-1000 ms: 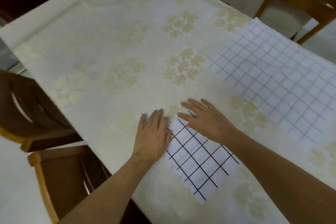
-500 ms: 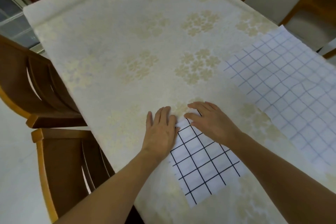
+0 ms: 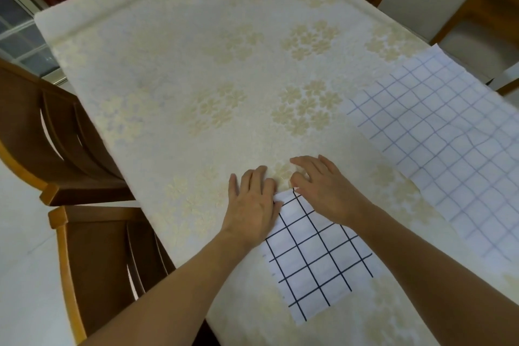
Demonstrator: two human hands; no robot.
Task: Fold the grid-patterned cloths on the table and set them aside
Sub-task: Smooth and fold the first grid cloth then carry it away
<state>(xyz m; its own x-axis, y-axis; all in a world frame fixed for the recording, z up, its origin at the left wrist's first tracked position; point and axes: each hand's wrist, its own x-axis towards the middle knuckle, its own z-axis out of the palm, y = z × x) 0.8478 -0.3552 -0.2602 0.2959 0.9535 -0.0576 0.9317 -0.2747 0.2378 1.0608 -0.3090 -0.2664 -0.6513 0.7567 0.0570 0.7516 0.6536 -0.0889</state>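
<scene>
Small dark-grid cloth lies flat and folded, running from under both palms back toward the wrists. Left hand flat, fingers extended, pressing its far-left corner; right hand likewise flat on the far edge, fingers slightly curled, gripping nothing. Compared with a second ago, the hands have closed together and the cloth has slid slightly leftward. Judgement: fold being smoothed, nearly ready to set aside. Larger light-grid cloth remains unfolded, well right of the right hand, on the floral tablecloth.
</scene>
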